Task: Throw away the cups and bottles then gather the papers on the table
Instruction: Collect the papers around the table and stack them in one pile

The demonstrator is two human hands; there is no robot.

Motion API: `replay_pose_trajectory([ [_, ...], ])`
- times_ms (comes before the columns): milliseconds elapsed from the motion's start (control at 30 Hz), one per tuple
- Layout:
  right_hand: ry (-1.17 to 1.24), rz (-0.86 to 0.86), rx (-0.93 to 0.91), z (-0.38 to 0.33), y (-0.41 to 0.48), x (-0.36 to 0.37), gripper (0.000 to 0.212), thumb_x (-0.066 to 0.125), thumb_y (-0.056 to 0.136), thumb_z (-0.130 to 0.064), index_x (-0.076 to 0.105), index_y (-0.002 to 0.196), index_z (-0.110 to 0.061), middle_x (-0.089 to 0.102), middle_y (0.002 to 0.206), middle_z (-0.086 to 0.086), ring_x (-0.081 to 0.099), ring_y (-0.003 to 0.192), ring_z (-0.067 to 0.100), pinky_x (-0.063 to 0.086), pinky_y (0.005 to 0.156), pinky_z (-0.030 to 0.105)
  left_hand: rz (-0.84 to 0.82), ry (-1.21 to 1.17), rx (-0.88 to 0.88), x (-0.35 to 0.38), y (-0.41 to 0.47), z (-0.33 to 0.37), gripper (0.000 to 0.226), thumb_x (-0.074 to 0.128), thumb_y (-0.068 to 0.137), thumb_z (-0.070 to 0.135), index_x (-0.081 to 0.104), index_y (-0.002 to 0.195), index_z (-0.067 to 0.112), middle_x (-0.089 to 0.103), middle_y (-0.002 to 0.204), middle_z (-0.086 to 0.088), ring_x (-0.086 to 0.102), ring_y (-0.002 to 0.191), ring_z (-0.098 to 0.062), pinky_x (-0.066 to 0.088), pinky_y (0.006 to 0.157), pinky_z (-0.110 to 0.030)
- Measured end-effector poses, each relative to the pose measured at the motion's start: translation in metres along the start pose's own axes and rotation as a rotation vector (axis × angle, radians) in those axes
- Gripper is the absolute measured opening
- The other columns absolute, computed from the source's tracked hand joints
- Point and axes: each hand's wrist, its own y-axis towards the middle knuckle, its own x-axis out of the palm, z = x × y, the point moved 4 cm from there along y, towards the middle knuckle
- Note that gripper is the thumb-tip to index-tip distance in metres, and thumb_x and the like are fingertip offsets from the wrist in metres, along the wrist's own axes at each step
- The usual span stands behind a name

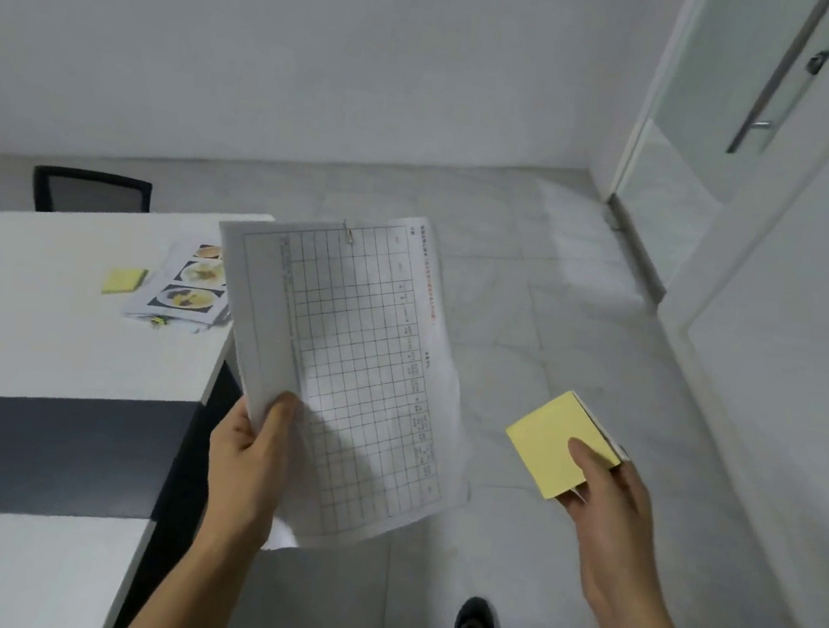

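The left grip (246, 454) pinches the clipped grid sheets (354, 369) by a lower corner. The right grip (608, 501) clasps a yellow note pad (555, 446), thumb on top, both clear of the bench (38, 333), likely for stacking. Photo printouts (188, 288) and a second pad (124, 280) lie near its far corner.

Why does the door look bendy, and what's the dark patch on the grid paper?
Head view: the wide lens curves the door; the dark patch on the grid paper looks like shadow beside the left hand; the shoe is blurred; the yellow notepad in the right hand is sharp.
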Motion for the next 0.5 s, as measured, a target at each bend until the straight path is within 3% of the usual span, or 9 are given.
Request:
replay_pose_trajectory([
  [100,-0.050,-0.155,0.020,-0.030,0.080,0.069,0.016,0.066,0.094,-0.019,0.072,0.105,-0.029,0.075,0.104,-0.011,0.071,0.096,0.006,0.055,0.068,0.021,0.131,-0.009,0.019,0.016,0.052,0.028,0.017,0.055,0.083,0.044,0.069,0.083,0.034,0.064,0.071,0.017,0.060,0.070,-0.005,0.052,0.052,-0.025],
  [233,-0.126,-0.348,0.048,-0.046,0.154,0.158,0.018,0.065,0.095,-0.021,0.071,0.109,-0.031,0.075,0.102,-0.013,0.072,0.092,0.003,0.055,0.067,0.019,0.282,-0.049,0.002,0.026,0.105,0.038,0.020,0.053,0.085,0.043,0.069,0.081,0.032,0.064,0.070,0.016,0.058,0.059,0.007,0.051,0.047,-0.016],
  [400,-0.243,-0.553,0.077,-0.034,0.235,0.262,0.020,0.061,0.098,-0.023,0.068,0.116,-0.030,0.075,0.103,-0.010,0.072,0.091,0.006,0.057,0.065,0.019,0.468,-0.081,-0.063,0.042,0.192,0.020,0.020,0.053,0.083,0.041,0.065,0.079,0.025,0.061,0.065,0.014,0.054,0.057,0.000,0.047,0.048,-0.020],
  [500,-0.278,-0.614,0.086,-0.023,0.287,0.329,0.020,0.061,0.098,-0.021,0.068,0.116,-0.029,0.076,0.102,-0.007,0.072,0.089,0.007,0.056,0.064,0.019,0.536,-0.109,-0.100,0.051,0.266,0.009,0.022,0.053,0.082,0.044,0.064,0.082,0.025,0.063,0.068,0.012,0.056,0.066,-0.012,0.049,0.054,-0.031],
])
